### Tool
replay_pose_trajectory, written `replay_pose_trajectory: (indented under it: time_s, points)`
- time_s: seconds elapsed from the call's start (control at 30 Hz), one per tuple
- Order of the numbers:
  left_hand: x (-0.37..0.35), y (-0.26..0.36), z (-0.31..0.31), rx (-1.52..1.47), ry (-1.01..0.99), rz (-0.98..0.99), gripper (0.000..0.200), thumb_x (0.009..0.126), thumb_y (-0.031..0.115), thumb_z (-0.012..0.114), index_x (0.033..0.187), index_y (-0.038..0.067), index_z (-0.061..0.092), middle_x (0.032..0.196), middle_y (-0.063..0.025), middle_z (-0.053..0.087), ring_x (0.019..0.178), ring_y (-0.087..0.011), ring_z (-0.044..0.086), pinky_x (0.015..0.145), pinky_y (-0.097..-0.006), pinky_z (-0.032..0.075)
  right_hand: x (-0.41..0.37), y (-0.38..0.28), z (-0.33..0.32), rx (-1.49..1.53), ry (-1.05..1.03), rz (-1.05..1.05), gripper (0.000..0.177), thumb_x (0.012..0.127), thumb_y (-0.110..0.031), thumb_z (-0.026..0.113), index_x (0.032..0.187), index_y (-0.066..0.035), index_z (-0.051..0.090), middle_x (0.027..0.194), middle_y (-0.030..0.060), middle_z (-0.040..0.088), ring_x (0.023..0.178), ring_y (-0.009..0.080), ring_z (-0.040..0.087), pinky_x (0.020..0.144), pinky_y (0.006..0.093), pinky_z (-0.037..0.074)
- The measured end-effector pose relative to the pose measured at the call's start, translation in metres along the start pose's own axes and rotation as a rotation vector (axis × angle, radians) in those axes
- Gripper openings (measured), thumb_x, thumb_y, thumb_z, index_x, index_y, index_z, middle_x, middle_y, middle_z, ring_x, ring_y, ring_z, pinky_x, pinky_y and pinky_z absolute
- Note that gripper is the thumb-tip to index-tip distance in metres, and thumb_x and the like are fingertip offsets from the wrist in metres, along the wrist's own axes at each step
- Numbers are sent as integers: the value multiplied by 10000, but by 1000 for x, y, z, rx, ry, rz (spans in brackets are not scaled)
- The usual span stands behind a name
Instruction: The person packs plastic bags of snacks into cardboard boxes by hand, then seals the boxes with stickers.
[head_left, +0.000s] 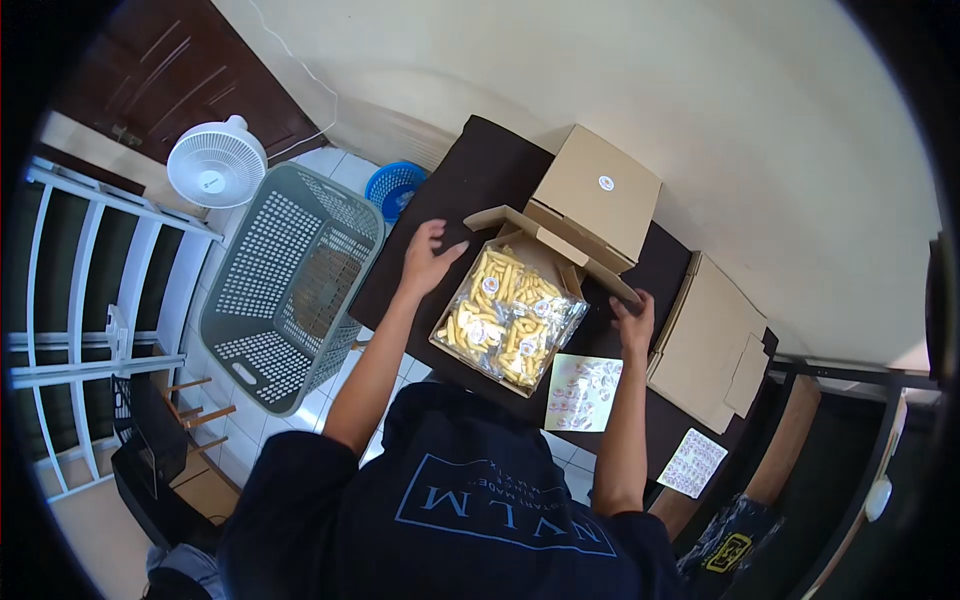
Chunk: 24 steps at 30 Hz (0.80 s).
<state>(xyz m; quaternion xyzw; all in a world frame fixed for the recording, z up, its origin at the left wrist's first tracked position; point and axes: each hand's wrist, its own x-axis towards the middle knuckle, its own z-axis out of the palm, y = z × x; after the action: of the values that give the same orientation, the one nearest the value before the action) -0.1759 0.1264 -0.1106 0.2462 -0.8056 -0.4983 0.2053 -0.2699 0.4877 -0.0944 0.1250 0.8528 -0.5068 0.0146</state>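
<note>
An open cardboard box lies on the dark table in front of me. Clear bags of pale yellow stick-shaped snacks, several with round stickers, fill it. Its lid is raised along the far side. My left hand hovers left of the box near the lid's left end, fingers apart, holding nothing. At the lid's right corner, my right hand has its fingers closed on the cardboard edge. Just below the box's right side is a sheet of printed stickers.
Behind the open box sits a closed cardboard box with a round sticker. Folded flat cardboard and another sticker sheet lie to the right. On the floor at left are a large grey basket, a blue basket and a white fan.
</note>
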Motion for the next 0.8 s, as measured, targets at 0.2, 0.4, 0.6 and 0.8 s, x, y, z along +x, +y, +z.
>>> replay_pose_trajectory:
  time_s: [0.2, 0.4, 0.6, 0.8]
  points:
    - [58, -28, 50, -86, -460, -160, 445, 852, 300, 688, 1194, 38, 579, 1039, -139, 676, 904, -246, 661, 818, -348, 505, 23, 17, 45, 296, -200, 370, 479, 817, -170, 736, 1247, -60, 558, 1198, 104, 601, 999, 227, 617, 697, 351, 556]
    - [49, -24, 63, -20, -413, 16, 317, 938, 307, 545, 1045, 8, 551, 1017, -240, 613, 1002, -410, 589, 824, -434, 466, -1, 32, 75, 274, -41, 50, 478, 835, -65, 678, 1285, -18, 525, 1216, 116, 602, 1115, 226, 568, 955, 332, 435]
    - [47, -47, 83, -261, -369, -100, 264, 935, 256, 563, 978, 1, 515, 967, -207, 584, 931, -356, 582, 797, -409, 450, -4, 33, 77, 439, -176, 218, 490, 766, 65, 661, 1235, -15, 544, 1156, 80, 600, 1032, 204, 577, 921, 335, 452]
    - [41, -49, 85, -208, -330, -53, 250, 933, 247, 568, 948, 4, 509, 939, -187, 579, 894, -334, 584, 781, -395, 452, -1, 32, 76, 499, -257, 300, 445, 793, 49, 646, 1222, -14, 547, 1118, 71, 589, 985, 186, 558, 906, 323, 450]
